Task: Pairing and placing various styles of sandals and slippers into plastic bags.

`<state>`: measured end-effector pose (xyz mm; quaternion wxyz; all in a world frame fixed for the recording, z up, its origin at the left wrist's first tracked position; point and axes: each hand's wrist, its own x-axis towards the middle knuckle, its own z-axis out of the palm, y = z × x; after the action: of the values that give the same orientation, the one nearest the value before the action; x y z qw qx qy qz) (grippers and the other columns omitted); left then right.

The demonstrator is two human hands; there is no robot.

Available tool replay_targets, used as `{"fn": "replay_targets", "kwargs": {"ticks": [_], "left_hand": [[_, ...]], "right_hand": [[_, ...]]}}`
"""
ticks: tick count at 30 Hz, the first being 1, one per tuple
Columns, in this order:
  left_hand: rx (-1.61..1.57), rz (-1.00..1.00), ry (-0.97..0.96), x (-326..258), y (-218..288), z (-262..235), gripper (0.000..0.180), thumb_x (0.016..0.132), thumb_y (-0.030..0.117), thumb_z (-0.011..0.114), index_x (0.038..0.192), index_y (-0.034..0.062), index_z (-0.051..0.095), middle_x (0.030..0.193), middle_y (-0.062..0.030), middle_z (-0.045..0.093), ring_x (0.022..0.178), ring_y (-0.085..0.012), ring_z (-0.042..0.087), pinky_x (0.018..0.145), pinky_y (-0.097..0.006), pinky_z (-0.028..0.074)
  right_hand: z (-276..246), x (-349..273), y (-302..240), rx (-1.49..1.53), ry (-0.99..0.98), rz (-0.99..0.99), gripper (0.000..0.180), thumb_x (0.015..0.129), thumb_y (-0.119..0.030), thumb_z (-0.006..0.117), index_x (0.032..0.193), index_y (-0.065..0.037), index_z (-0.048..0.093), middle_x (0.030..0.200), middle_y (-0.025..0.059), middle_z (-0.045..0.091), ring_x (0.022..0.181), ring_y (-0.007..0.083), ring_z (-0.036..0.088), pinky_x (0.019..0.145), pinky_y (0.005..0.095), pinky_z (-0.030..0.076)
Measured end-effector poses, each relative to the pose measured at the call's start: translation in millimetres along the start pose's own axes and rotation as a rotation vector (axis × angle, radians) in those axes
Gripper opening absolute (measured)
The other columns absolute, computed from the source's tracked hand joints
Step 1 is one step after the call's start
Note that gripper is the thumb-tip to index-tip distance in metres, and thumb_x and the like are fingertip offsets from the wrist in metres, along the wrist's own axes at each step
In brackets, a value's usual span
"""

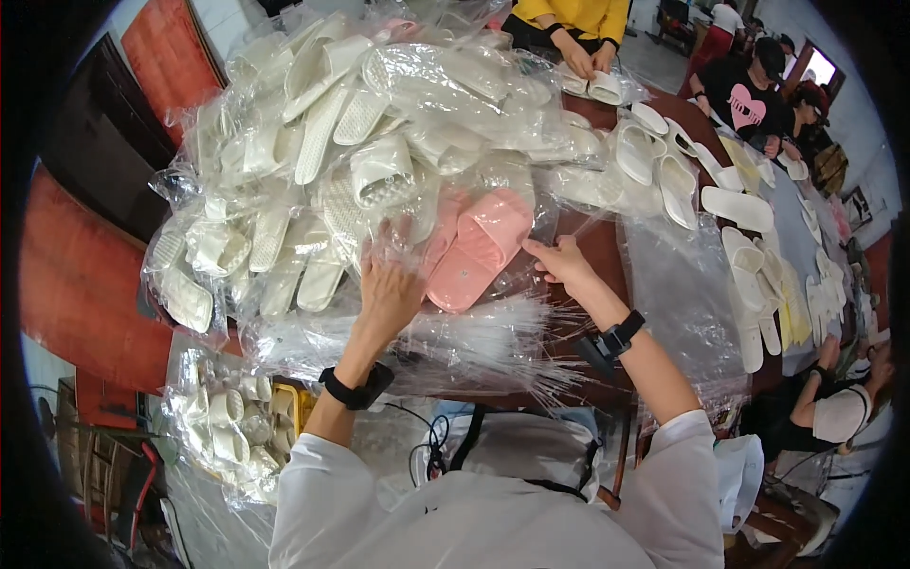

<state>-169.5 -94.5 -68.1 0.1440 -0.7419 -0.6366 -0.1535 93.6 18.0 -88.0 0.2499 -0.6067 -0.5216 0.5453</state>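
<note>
A pair of pink slippers (482,248) lies in a clear plastic bag (542,201) in the middle of the table. My left hand (389,284) is just left of the slippers, its fingers spread and resting on the plastic. At the slippers' right side my right hand (566,264) pinches the bag's edge between thumb and index finger. Beyond my hands rises a large heap of bagged white slippers (327,104). Thin clear plastic strips (445,332) lie in a bundle on the near side, below the pink pair.
Flat clear bags (673,284) lie to the right. Loose white slippers (737,209) line the table's right side. Across the table a person in yellow (573,43) handles white slippers; others work at the right. A yellow crate (301,406) and more bagged slippers (227,427) sit lower left.
</note>
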Motion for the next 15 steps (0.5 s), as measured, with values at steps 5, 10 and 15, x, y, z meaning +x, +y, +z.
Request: {"fn": "replay_targets", "kwargs": {"ticks": [5,10,15], "left_hand": [[-0.062,0.011,0.056,-2,-4,1,0.059,0.079,0.025,0.065,0.137,0.0264,0.051,0.151,-0.0177,0.032,0.141,-0.0408,0.023,0.112,-0.057,0.017],[-0.171,0.017,0.02,3,-3,-1,0.072,0.066,0.026,0.076,0.135,0.0263,0.053,0.156,-0.0153,0.023,0.143,-0.0396,0.018,0.113,-0.057,0.015],[-0.089,0.047,-0.007,-3,-8,-2,0.076,0.064,0.023,0.077,0.135,0.0241,0.052,0.156,-0.0151,0.022,0.143,-0.0392,0.019,0.112,-0.057,0.015]], "right_hand": [[15,7,-2,0.041,0.073,0.008,0.074,0.079,-0.043,0.076,0.116,0.014,0.044,0.093,0.0121,0.057,0.066,0.0098,0.056,0.046,0.0221,0.044],[7,54,34,-0.159,0.113,-0.05,0.066,0.076,-0.043,0.077,0.106,0.013,0.055,0.097,0.019,0.059,0.074,0.0204,0.059,0.059,0.0317,0.044],[3,44,19,-0.302,-0.054,0.019,0.057,0.075,-0.041,0.076,0.106,0.004,0.064,0.106,0.0234,0.065,0.091,0.0321,0.065,0.076,0.0375,0.05]]}}
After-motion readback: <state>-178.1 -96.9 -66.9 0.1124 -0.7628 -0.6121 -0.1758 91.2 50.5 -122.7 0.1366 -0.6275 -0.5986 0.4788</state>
